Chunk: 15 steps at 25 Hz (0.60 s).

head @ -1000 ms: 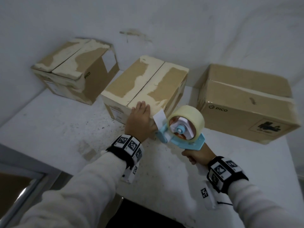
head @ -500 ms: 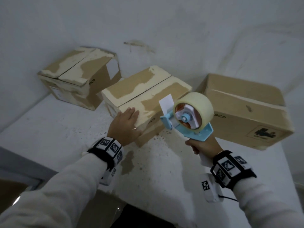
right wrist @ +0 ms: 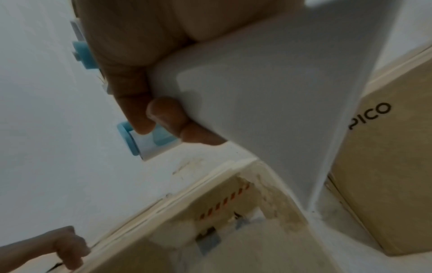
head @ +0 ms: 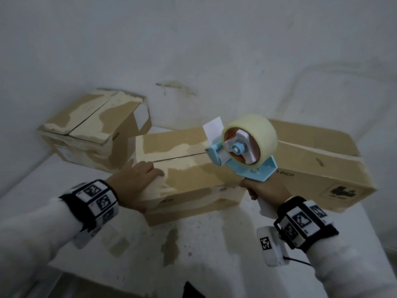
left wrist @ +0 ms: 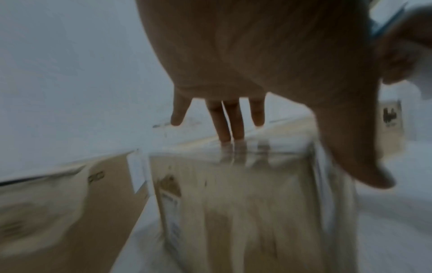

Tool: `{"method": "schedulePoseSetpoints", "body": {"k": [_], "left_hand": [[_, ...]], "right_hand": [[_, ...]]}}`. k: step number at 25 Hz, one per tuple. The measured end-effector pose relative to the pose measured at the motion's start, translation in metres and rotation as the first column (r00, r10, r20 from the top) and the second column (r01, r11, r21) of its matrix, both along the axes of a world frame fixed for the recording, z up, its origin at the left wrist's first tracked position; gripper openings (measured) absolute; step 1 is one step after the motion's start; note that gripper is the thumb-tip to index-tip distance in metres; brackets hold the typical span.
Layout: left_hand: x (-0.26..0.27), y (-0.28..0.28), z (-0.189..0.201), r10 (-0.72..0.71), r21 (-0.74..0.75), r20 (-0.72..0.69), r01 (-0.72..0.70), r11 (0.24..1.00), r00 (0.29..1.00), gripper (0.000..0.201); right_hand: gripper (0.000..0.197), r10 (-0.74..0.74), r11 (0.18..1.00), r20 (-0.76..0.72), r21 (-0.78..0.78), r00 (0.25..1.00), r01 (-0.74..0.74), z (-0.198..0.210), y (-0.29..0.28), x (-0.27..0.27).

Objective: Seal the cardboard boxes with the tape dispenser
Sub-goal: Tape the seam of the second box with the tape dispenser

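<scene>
Middle box (head: 193, 168) has turned sideways under left hand (head: 133, 181).

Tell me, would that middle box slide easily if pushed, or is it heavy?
Probably slides easily: the middle box sits askew on the table with only the left hand resting on its end. Likely light for its size, though its contents are hidden. Its top looks slick: the fingers mirror in it, so that hand might slip.
</scene>
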<state>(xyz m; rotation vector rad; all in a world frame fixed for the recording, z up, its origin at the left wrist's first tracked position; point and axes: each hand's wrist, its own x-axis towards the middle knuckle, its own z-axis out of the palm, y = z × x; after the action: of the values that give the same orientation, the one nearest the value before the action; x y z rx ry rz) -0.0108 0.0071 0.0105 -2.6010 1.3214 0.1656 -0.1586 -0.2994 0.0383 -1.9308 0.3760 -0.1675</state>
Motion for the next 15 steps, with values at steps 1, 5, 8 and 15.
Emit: {"method": "schedulePoseSetpoints", "body": {"k": [1,5,8,15], "left_hand": [[0.006,-0.010,0.014,0.015,-0.018,-0.064,-0.016,1.000,0.998,0.101],[0.021,-0.086,0.059,0.135,-0.382,-0.785,-0.643,0.664,0.605,0.069],[0.025,-0.130,0.072,-0.105,-0.192,-0.981,-0.783,0.592,0.161,0.087],[0.051,-0.167,0.064,-0.296,-0.042,-0.942,-0.815,0.578,-0.161,0.081]], "right_hand": [[0.030,-0.009,1.000,0.008,0.000,1.000,0.009,0.003,0.001,0.003],[0.035,-0.071,0.997,0.061,0.021,0.996,0.070,0.012,0.010,0.015],[0.030,-0.163,0.983,0.096,0.105,0.982,0.153,0.016,0.016,0.024],[0.032,-0.315,0.939,0.136,0.190,0.939,0.287,0.007,0.017,0.024]]}}
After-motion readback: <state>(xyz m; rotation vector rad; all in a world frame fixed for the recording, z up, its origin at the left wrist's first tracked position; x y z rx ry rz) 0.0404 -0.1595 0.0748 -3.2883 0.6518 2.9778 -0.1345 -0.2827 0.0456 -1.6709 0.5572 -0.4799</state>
